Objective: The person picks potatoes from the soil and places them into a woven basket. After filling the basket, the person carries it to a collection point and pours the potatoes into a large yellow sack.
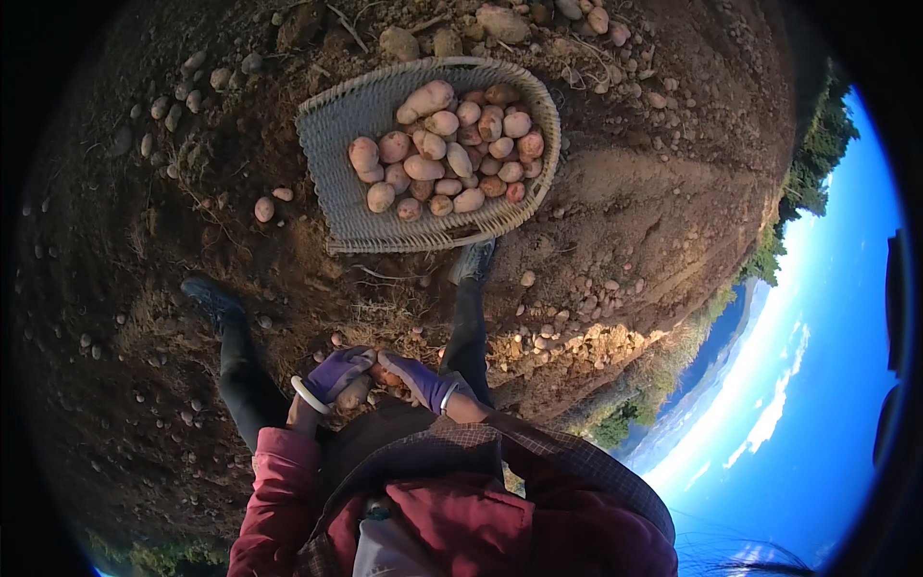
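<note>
My left hand [340, 373], in a purple and grey work glove with a white bangle at the wrist, is close in front of my body. My right hand [420, 378] meets it from the other side in a matching glove. Between them is a reddish potato [383, 376], gripped by the fingers of both hands and partly covered by them. A larger pale potato [353, 394] shows just beneath my left hand. Farther ahead, a woven basket [324, 169] with one flat end lies on the soil, holding many pinkish potatoes [425, 167].
Loose potatoes [265, 210] are scattered over the brown soil [613, 195], with several more [502, 24] beyond the basket. My left shoe [209, 297] stands on the dirt; my right shoe [474, 261] is against the basket's near edge. Dry stems lie about.
</note>
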`<state>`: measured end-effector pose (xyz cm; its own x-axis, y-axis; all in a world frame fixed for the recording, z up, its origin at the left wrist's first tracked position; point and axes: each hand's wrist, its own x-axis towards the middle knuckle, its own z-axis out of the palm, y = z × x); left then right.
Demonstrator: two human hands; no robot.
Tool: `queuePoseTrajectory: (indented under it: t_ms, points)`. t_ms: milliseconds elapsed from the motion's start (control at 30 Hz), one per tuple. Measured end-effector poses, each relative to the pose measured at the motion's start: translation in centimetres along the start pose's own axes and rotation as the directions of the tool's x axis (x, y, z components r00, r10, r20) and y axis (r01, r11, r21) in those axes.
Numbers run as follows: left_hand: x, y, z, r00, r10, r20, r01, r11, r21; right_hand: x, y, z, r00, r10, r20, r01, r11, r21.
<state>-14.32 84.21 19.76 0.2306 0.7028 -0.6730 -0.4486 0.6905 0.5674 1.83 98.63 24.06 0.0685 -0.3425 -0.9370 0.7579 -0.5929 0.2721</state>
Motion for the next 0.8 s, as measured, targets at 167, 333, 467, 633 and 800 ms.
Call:
queuePoseTrajectory:
  t_ms: [167,333,467,633,800]
  points:
    - [5.0,7.2,4.3,0.994,0.112,-0.004,-0.108,0.949,-0.297,-3.5,-2.3,-9.9,0.624,-0.706,0.336,0.214,0.568,0.795]
    - [11.9,14.5,12.2,0.967,0.180,-0.182,-0.252,0.797,-0.549,-7.8,-4.8,-25.1,0.635,-0.752,-0.176,0.726,0.503,0.470]
    - [17.2,16.5,20.4,0.907,0.388,-0.164,-0.386,0.609,-0.693,-9.1,0.5,-42.9,0.501,-0.736,-0.456,0.865,0.446,0.231]
    - [18.6,16.0,26.5,0.960,-0.073,-0.269,-0.200,0.491,-0.848,-9.7,12.7,-55.1,0.483,-0.725,-0.491,-0.124,0.499,-0.858]
    - [19.1,17.0,28.0,0.900,0.047,-0.434,-0.360,0.644,-0.675,-12.2,9.5,-49.7,0.566,-0.715,-0.411,0.541,0.698,-0.468]
